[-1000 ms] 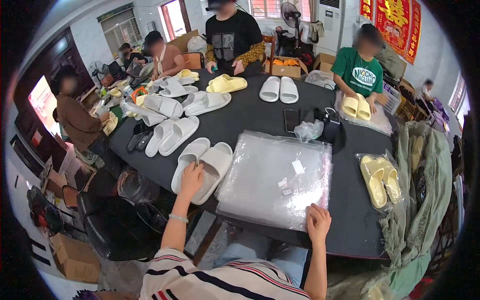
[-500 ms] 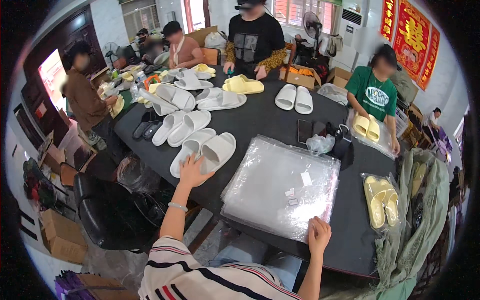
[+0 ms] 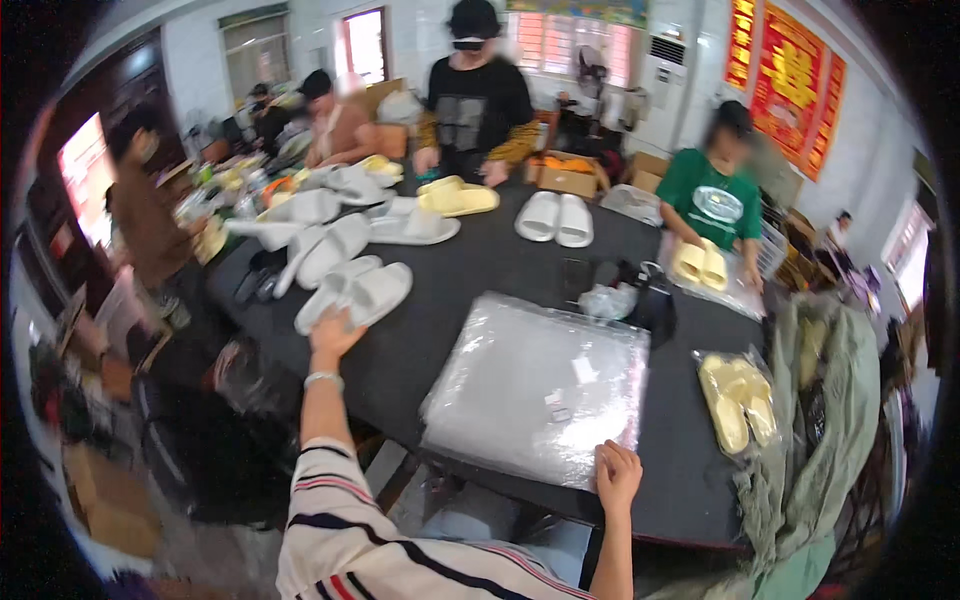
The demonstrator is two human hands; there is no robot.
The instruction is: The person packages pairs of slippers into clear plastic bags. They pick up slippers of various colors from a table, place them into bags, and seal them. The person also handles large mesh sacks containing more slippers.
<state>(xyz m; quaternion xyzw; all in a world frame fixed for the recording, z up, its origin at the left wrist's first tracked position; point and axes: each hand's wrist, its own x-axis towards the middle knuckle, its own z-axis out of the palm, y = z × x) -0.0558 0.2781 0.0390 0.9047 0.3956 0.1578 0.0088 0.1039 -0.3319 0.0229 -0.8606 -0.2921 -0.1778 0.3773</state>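
Pale walls point(image 3: 872, 150) with red hangings point(image 3: 790, 90) frame the busy room, and from my remote seat I look down on a dark table point(image 3: 400, 350) spread with slippers. On my left side, the left hand point(image 3: 334, 334) reaches out to the nearest pair of white slippers point(image 3: 372, 290), its fingers over the near end; blur keeps me from telling whether they grip or merely press. This pair sits near the table's left part, just in front of another white pair point(image 3: 328, 252). My right hand point(image 3: 618, 472) is at the near right corner of a stack of clear plastic bags point(image 3: 520, 380), fingers curled at the edge, though I cannot tell whether they pinch it. To the right of the stack lie yellow slippers point(image 3: 736, 400) in clear wrapping, beside a bunched grey-green cloth point(image 3: 835, 400). Across the table, I see a co-worker in a green shirt point(image 3: 712, 205) handling another yellow pair point(image 3: 700, 262).
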